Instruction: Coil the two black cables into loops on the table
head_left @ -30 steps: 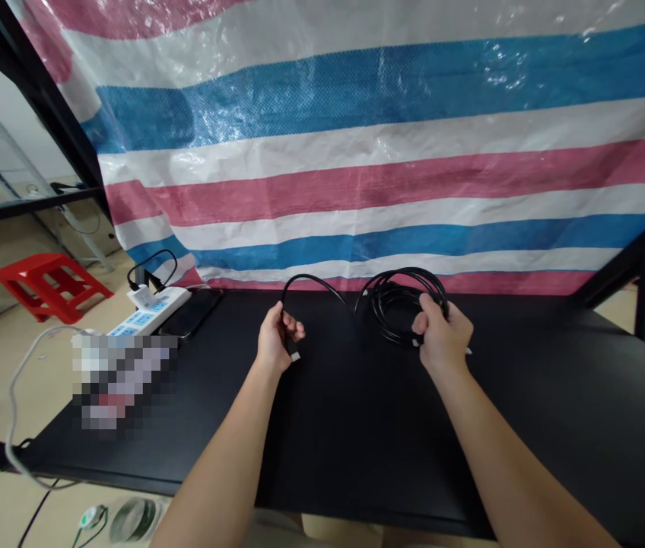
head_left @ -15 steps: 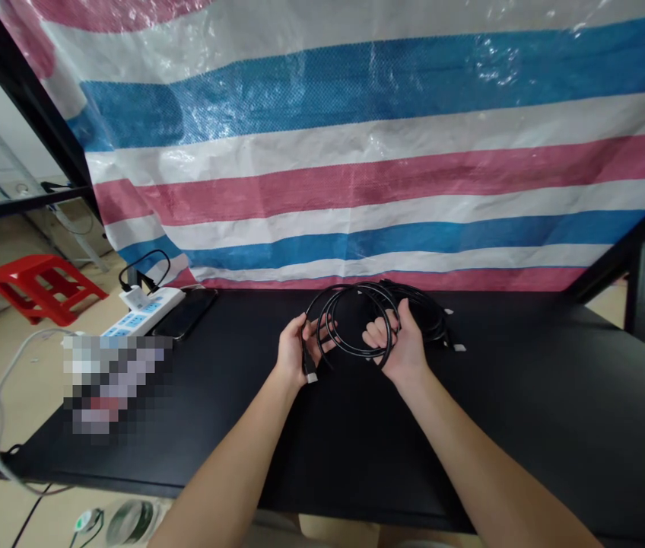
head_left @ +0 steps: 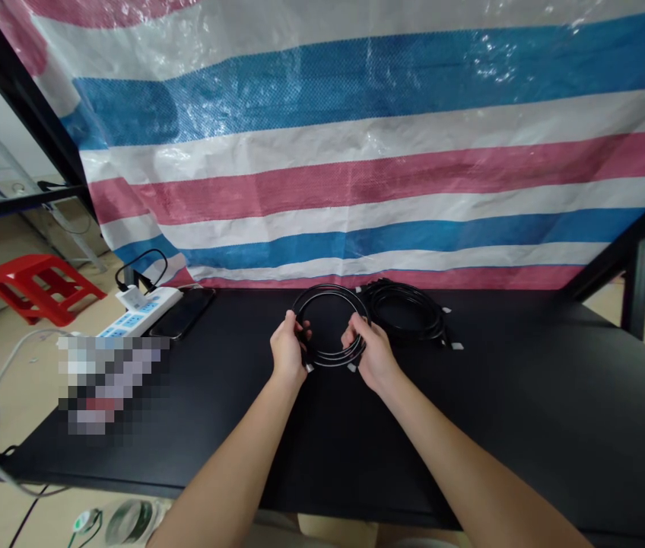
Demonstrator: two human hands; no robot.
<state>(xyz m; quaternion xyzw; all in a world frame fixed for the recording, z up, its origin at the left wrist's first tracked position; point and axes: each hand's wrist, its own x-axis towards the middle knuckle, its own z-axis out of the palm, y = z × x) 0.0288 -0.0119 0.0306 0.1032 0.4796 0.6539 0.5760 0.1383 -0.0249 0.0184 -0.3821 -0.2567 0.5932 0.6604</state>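
A coiled black cable (head_left: 331,360) is held between both hands above the black table. My left hand (head_left: 289,350) closes round the left side of the loop, with a light connector end showing just under the fingers. On the opposite side my right hand (head_left: 376,352) grips the coil, thumb on top and fingers curled inside the ring. Another light-coloured end shows below the loop near the right fingers. Behind and to the right, more coiled black cables (head_left: 408,335) lie on the table, pale ends sticking out at their right.
The black table (head_left: 516,426) carries a white power strip (head_left: 143,313) with plugs and a dark phone (head_left: 185,316) at the left. A pixelated patch covers the front left. Behind hangs a striped plastic sheet (head_left: 357,183). A red stool (head_left: 40,285) stands on the floor.
The held cable's loops have come together into a neater ring. My right hand has moved left, closer to the left hand, and the left fingers have closed round the coil.
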